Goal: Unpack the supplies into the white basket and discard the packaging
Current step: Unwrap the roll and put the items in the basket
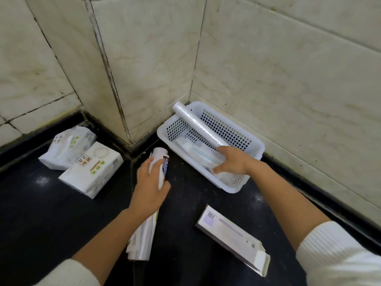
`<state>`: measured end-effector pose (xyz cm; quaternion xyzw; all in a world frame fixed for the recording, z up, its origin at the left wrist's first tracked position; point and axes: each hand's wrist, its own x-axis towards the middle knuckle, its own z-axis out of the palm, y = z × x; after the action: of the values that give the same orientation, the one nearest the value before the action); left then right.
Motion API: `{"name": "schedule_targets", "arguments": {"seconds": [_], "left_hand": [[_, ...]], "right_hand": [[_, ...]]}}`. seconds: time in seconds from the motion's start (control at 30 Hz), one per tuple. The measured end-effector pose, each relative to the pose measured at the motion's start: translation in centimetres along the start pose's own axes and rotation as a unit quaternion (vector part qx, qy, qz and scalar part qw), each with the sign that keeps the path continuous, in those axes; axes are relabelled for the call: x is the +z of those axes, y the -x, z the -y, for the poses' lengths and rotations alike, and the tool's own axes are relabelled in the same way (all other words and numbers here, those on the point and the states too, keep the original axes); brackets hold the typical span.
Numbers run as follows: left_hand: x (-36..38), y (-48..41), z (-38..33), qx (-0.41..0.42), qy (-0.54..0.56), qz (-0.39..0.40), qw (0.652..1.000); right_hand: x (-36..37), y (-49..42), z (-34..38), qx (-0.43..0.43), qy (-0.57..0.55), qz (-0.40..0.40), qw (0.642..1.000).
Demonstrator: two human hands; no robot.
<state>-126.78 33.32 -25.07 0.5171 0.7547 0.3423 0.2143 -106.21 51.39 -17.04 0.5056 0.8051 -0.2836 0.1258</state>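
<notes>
far left: two tissue packs on dark counter, soft wrapped pack [67, 148] behind, boxy tissue pack [90, 169] in front, touching. left hand [149, 185] wrapped around one wrapped roll [147, 213], fingers curled over upper part, lower end sticking out under wrist. one empty carton [231, 237] lying flap-open near bottom. right hand [232, 161] inside white basket [255, 151] in corner, fingers loosely spread on flat packs, grip unclear tbh. one clear film roll [199, 124] slanted over basket's far rim

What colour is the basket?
White, with perforated walls; basket shows best in the head view.
</notes>
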Motion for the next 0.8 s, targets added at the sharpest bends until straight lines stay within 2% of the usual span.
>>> {"name": "schedule_targets", "arguments": {"seconds": [0.1,0.2,0.3,0.4,0.57,0.7,0.8], "left_hand": [[-1.4,1.6,2.4,-0.074,0.020,-0.025,0.997],[-2.1,3.4,4.2,-0.161,0.105,-0.030,0.981],[-2.1,4.8,5.0,-0.239,0.205,-0.022,0.949],[-1.8,5.6,5.5,-0.260,0.239,-0.001,0.936],[-1.7,6.6,6.6,-0.257,0.255,0.043,0.931],[-1.9,7.0,7.1,-0.256,0.281,0.020,0.924],[-1.8,7.0,7.2,-0.250,0.291,0.013,0.923]], "right_hand": [[0.0,1.5,2.4,-0.049,-0.033,-0.098,0.993],[2.0,2.6,5.9,-0.086,-0.118,-0.173,0.974],[6.2,2.8,9.4,-0.107,-0.176,-0.122,0.971],[10.8,2.5,11.8,-0.127,-0.156,-0.073,0.977],[15.3,2.1,14.2,-0.171,-0.053,-0.125,0.976],[16.4,1.8,14.7,-0.101,0.061,-0.167,0.979],[16.7,1.4,14.6,0.016,0.012,-0.127,0.992]]}}
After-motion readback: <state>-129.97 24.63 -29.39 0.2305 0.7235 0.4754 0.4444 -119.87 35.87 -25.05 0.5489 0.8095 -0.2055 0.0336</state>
